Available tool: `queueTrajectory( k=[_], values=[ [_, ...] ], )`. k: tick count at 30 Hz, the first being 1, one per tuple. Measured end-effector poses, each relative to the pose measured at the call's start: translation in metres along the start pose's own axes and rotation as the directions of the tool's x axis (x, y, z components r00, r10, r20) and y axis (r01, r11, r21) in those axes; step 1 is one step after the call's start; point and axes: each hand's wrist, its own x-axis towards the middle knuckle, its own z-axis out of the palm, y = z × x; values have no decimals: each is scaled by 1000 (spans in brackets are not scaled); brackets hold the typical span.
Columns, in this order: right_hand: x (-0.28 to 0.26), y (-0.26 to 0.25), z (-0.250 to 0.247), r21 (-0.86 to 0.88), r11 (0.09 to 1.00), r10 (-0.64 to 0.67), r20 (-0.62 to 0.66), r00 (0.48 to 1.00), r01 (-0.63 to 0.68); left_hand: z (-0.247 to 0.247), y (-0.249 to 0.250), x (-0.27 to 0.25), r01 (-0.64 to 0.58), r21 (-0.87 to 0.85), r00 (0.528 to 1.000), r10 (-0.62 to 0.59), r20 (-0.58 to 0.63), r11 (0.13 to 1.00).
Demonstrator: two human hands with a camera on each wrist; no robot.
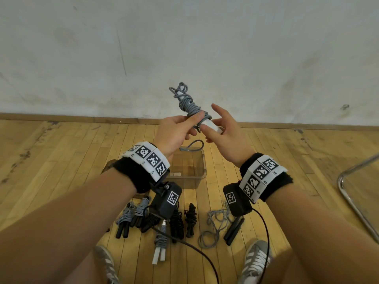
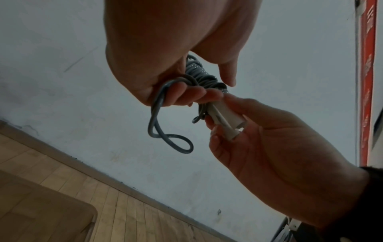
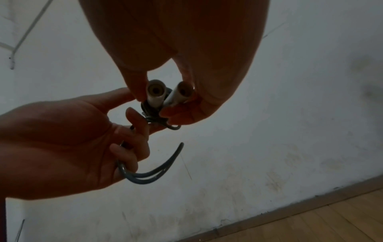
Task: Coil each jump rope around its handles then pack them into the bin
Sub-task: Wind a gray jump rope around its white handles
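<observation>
My left hand [image 1: 174,130] grips grey rope [image 1: 187,101] coiled on white handles [image 1: 212,126]; right hand [image 1: 225,134] fingers pinch handle ends, above bin [image 1: 200,175].

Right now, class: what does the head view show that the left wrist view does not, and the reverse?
Only the head view shows the clear bin, the coiled ropes on the floor and one loose grey rope. Only the left wrist view shows the slack loop hanging below the left hand. Both show the right hand holding the white handles and the grey rope wound round them.
</observation>
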Motion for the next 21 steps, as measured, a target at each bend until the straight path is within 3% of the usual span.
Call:
queueTrajectory(
  k=[5, 8, 14, 21],
  values=[
    [-2, -7, 3, 209, 970, 107, 73, 992, -120, -1, 2, 0, -5, -23, 999, 7, 48, 1000],
    [-5, -9, 4, 259, 961, 65, 139, 988, -99, 0, 4, -1, -17, -29, 997, 19, 77, 999],
    [-2, -4, 4, 180, 983, 40, 32, 999, -45, 6, 5, -7, -33, -4, 993, 34, 111, 999],
    [-1, -2, -3, 250, 967, 36, 9, 999, -37, 3, 8, -7, 3, 35, 994, -7, 113, 999]
  ],
)
